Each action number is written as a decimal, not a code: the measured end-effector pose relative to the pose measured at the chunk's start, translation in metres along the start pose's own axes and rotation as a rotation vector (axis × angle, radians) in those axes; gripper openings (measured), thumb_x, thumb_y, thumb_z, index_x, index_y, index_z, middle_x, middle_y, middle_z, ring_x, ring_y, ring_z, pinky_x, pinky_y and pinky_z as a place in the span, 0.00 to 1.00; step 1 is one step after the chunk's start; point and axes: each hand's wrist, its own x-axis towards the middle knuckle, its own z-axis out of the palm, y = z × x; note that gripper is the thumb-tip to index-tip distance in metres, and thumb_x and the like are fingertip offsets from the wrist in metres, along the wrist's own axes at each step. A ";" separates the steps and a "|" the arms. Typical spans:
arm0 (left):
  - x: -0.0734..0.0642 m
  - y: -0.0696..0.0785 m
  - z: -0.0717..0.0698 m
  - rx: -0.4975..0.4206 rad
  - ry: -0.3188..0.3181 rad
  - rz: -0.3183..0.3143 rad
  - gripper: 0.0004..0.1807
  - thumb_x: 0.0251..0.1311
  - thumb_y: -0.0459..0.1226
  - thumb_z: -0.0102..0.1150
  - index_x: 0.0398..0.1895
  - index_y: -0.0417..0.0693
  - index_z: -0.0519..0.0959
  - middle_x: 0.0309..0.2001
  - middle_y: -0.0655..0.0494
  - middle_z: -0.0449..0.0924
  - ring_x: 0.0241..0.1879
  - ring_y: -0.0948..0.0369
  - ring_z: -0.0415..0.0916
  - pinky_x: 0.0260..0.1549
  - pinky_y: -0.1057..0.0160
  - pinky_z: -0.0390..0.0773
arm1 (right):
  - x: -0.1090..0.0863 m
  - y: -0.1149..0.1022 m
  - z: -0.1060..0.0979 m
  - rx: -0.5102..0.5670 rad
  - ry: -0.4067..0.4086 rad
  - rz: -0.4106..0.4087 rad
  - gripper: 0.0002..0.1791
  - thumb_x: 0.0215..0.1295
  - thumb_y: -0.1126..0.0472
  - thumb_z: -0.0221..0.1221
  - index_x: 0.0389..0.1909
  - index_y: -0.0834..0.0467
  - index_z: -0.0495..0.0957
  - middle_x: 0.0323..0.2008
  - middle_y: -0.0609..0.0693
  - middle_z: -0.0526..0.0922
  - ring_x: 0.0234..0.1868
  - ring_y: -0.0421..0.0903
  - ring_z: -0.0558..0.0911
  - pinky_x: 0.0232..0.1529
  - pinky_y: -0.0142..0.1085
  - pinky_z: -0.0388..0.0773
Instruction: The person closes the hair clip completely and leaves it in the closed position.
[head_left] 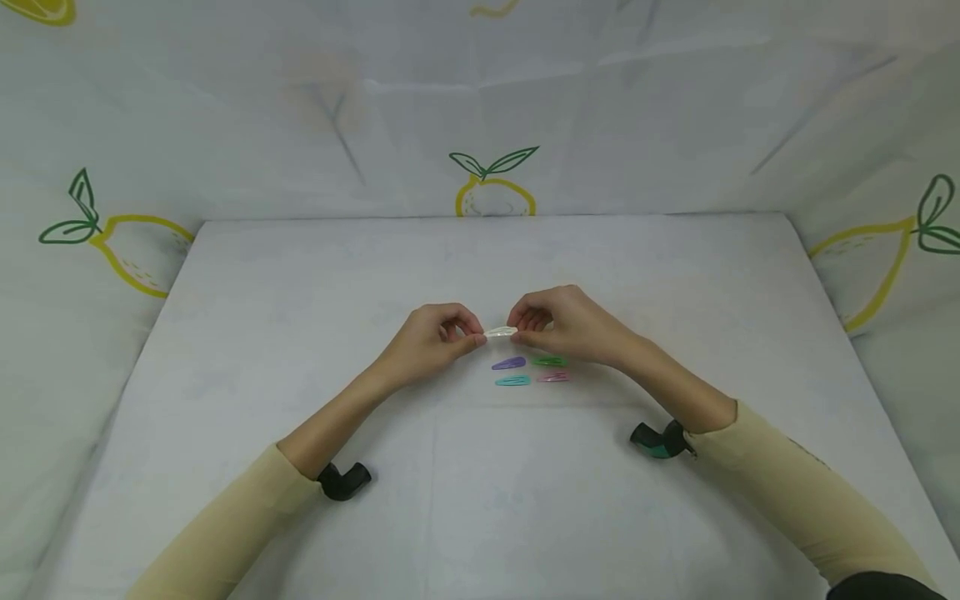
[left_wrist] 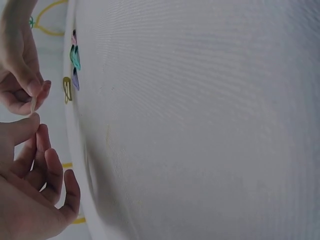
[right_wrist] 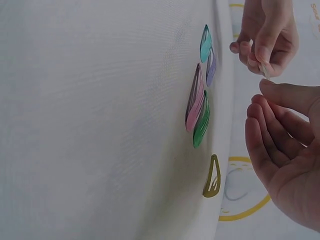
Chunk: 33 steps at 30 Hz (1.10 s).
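A white snap hair clip (head_left: 501, 332) is raised over the far half of the table, stretched level between both hands. My left hand (head_left: 431, 340) pinches its left end between thumb and fingertips. At the other end, thumb and fingers of my right hand (head_left: 576, 325) pinch it. Just below the hands lie a purple hair clip (head_left: 509, 363), a green one (head_left: 549, 362), a turquoise one (head_left: 513, 381) and a pink one (head_left: 553, 377). An olive-yellow hair clip (right_wrist: 212, 177) rests on the table in the right wrist view, hidden behind my right hand in the head view.
The table (head_left: 480, 500) has a white cover. White cloth walls (head_left: 255, 125) printed with lemons rise along its back and sides. A black wrist camera (head_left: 345, 482) sits at the left sleeve, another black camera (head_left: 660, 440) at the right one.
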 end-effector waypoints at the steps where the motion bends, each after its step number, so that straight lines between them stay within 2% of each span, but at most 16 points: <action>1: 0.000 0.000 0.000 0.008 -0.003 0.002 0.03 0.71 0.38 0.70 0.40 0.50 0.88 0.38 0.56 0.89 0.29 0.61 0.73 0.30 0.68 0.70 | 0.000 0.000 0.000 -0.001 0.000 0.003 0.07 0.66 0.65 0.74 0.43 0.58 0.88 0.34 0.47 0.90 0.36 0.41 0.86 0.44 0.31 0.84; 7: 0.000 0.000 0.004 0.064 -0.005 0.004 0.03 0.70 0.38 0.70 0.40 0.49 0.88 0.37 0.55 0.89 0.27 0.62 0.72 0.29 0.67 0.70 | 0.001 0.000 0.003 -0.011 -0.007 0.022 0.05 0.65 0.65 0.74 0.40 0.57 0.89 0.31 0.46 0.89 0.34 0.41 0.84 0.41 0.31 0.83; 20: 0.000 0.005 0.010 0.222 -0.023 -0.053 0.02 0.71 0.39 0.69 0.41 0.53 0.88 0.34 0.58 0.88 0.28 0.64 0.72 0.29 0.65 0.70 | 0.002 0.001 0.010 -0.116 -0.014 0.010 0.05 0.64 0.67 0.73 0.39 0.59 0.89 0.31 0.47 0.89 0.34 0.39 0.83 0.42 0.34 0.83; 33: 0.005 0.006 0.015 0.311 -0.047 -0.070 0.03 0.70 0.41 0.69 0.40 0.53 0.88 0.37 0.59 0.91 0.27 0.64 0.71 0.28 0.65 0.68 | 0.004 -0.001 0.013 -0.155 -0.045 0.024 0.05 0.63 0.68 0.72 0.39 0.61 0.88 0.31 0.48 0.88 0.34 0.40 0.83 0.42 0.36 0.83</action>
